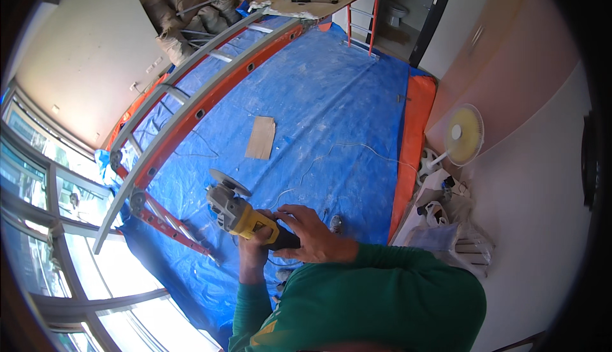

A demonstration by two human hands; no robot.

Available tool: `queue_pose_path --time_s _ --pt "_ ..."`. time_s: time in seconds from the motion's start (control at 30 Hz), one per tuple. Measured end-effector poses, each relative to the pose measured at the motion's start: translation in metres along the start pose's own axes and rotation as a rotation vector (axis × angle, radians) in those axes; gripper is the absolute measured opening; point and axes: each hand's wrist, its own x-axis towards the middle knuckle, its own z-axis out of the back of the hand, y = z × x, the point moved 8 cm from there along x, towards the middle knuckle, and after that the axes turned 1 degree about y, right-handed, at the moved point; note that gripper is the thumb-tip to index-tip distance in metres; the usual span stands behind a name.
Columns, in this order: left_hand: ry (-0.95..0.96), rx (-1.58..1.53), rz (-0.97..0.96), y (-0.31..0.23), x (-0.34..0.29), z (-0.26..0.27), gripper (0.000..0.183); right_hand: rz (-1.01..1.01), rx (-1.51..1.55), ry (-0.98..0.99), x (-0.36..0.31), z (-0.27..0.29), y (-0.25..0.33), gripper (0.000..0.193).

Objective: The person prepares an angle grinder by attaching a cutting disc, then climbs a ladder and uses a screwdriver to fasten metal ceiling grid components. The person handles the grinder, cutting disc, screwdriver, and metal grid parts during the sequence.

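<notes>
Only the head view to go on: the grinder [245, 218] is up in both hands, over the blue tarp [344, 97] and to the right of the ladder [225, 91]. Left hand [255, 240] is wrapped around the yellow body from below. Right hand [310, 232] is laid over the black rear end, fingers reaching forward onto the body. Can't tell if a finger is on a switch, or whether the disc [231, 182] is spinning.

If you're fiddling with it like this, I'd want it unplugged, fingers well behind the disc, left hand taking the weight so the right can work freely. The disc edge looks pretty exposed on the side I can see, and I can't make out a guard, so personally I'd check that first. I'd also point the disc away from your sleeves.

Then mind the floor: there's a pale cord [347, 144] trailing across the tarp, right of the ladder, and a bit of cardboard [260, 138] lying closer to the ladder. Both seem like easy things to trip or slip on.
</notes>
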Motion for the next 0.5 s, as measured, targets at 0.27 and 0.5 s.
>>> queue_pose_path --time_s 0.27,0.5 --pt "0.024 0.386 -0.152 -0.015 0.105 -0.097 0.053 -0.031 0.126 -0.141 0.027 0.157 -0.146 0.071" --pt "-0.173 0.498 -0.100 -0.037 0.150 -0.065 0.057 -0.092 -0.098 -0.218 0.095 0.288 -0.267 0.062"
